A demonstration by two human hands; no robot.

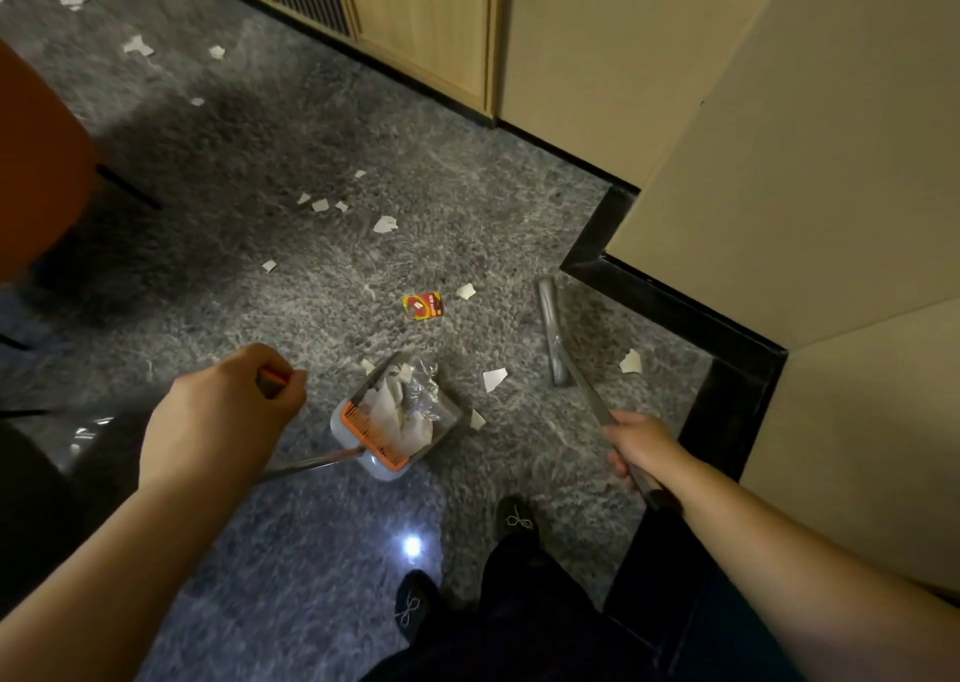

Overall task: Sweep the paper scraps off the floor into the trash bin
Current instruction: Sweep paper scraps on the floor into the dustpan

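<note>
Left hand [228, 401]: fist curled round the orange grip at the top of the dustpan's metal shaft, knuckles up.
Right hand [641, 447]: fingers wrapped round the broom's thin metal handle, partway down its length.
Dustpan [395, 421]: on the floor just to the right of the left hand, grey pan with an orange comb edge; it has crumpled white paper and a bit of clear wrapper in it.
Broom [551, 330]: its narrow grey head rests on the floor ahead of the right hand, close to the black skirting of the wall corner.
Paper scraps [493, 379]: white bits lie between the two hands, two of them touching or just beside the pan's rim, one to the right of the broom head, more scattered well ahead of both hands.
Red and yellow packet [423, 306]: flat on the floor ahead of the dustpan.
Floor [291, 125]: grey speckled stone, glossy.
Person: dark shoes and dark trousers below the right hand.
Trash bin: I cannot see one from here.
</note>
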